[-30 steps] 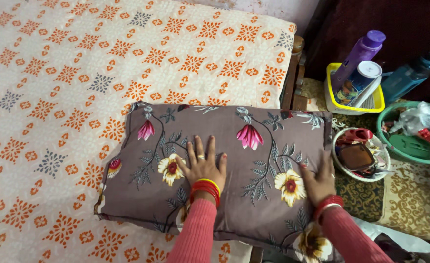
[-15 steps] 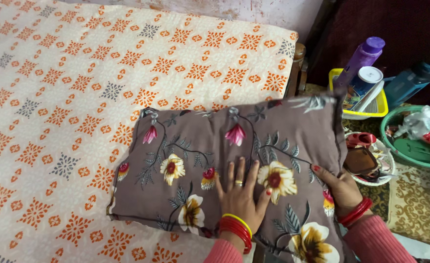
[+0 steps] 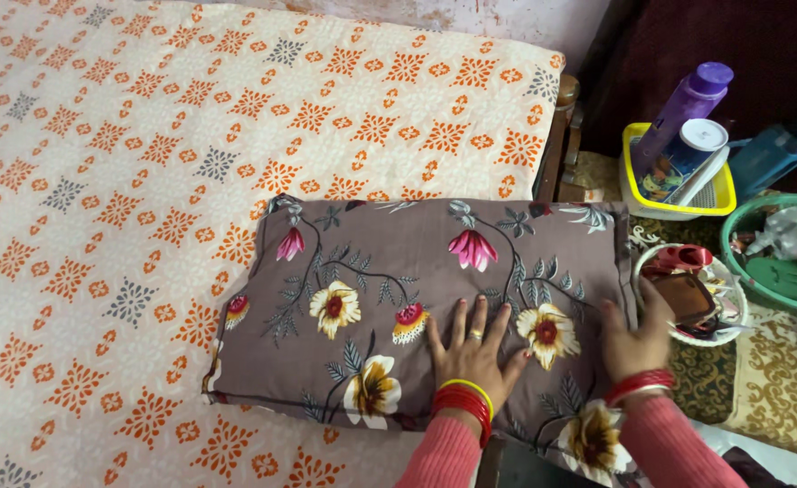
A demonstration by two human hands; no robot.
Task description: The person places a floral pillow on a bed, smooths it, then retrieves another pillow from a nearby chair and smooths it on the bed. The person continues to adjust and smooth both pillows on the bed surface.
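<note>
Both your hands lie flat on one floral pillow at the bed's near right corner.

Your left hand (image 3: 473, 348) presses the pillow (image 3: 417, 307) with fingers spread, gripping nothing; your right hand (image 3: 638, 334) rests open on its right edge. One pillow lies on one patterned bedsheet (image 3: 145, 136). Beside the bed: one yellow basket (image 3: 679, 194) with one purple bottle (image 3: 683, 113), one green basin (image 3: 778, 271).

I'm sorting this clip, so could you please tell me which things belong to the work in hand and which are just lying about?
In hand:
left hand flat on the floral pillow
right hand at the pillow's edge
patterned bedsheet underneath

Lying about:
purple bottle
yellow basket
green tub
blue bottle
</note>
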